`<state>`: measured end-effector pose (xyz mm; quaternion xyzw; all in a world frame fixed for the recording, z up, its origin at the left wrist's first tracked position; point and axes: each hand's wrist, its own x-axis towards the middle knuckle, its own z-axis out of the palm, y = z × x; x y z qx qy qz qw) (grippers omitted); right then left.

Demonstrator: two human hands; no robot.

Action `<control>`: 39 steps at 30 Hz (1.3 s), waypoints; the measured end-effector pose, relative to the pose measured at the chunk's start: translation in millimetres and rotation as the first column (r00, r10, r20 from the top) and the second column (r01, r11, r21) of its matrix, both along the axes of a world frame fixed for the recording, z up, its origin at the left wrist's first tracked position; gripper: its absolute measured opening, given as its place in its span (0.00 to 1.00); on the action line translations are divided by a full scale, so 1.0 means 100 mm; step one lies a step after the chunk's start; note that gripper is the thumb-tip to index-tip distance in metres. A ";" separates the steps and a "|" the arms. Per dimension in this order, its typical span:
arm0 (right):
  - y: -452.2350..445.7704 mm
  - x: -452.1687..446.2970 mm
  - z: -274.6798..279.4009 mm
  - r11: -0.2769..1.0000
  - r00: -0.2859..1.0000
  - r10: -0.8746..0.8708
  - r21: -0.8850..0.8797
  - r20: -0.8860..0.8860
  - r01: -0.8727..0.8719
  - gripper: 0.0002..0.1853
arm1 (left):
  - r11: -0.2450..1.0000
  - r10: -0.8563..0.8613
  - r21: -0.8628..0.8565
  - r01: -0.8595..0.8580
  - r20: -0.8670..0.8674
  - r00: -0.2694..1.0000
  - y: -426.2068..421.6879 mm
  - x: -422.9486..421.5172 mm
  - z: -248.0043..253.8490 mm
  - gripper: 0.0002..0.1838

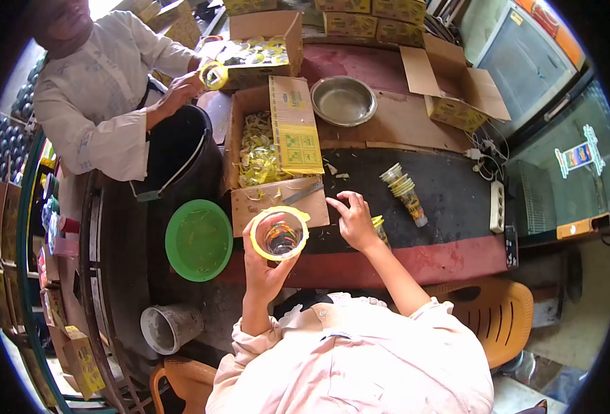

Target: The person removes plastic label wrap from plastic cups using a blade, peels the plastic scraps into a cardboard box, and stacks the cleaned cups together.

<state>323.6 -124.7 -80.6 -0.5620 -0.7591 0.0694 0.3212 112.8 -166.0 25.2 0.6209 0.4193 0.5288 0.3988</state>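
My left hand is wrapped round a see-through plastic cup with a ragged yellow rim, its mouth tilted up towards me. Over the dark table to the right, my right hand has its fingers apart and nothing visible in them. A knife lies on the cardboard flap just left of those fingers. Close by my right wrist stand yellow-rimmed cups, partly hidden by it. Further right, a stack of nested cups lies on its side.
Beyond my left hand is a carton full of yellow scraps. A green basin and black bucket are at the left, a metal bowl further back. Across from me, a person holds another yellow-rimmed cup.
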 end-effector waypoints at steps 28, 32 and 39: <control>0.47 0.16 -0.34 0.928 0.936 0.231 0.230 0.264 -0.294 0.11 | 0.949 0.310 -0.109 -0.296 0.151 0.939 -0.35 -0.31 -0.22 0.34; 0.34 0.29 -0.26 0.957 0.973 0.177 0.206 0.148 -0.206 0.07 | 0.959 0.282 -0.032 -0.280 0.123 0.952 -0.33 -0.24 -0.19 0.34; 0.02 -0.14 0.36 0.955 0.935 -0.043 0.260 -0.353 0.142 0.09 | 0.967 0.237 0.126 -0.223 -0.109 0.965 -0.09 -0.28 -0.09 0.36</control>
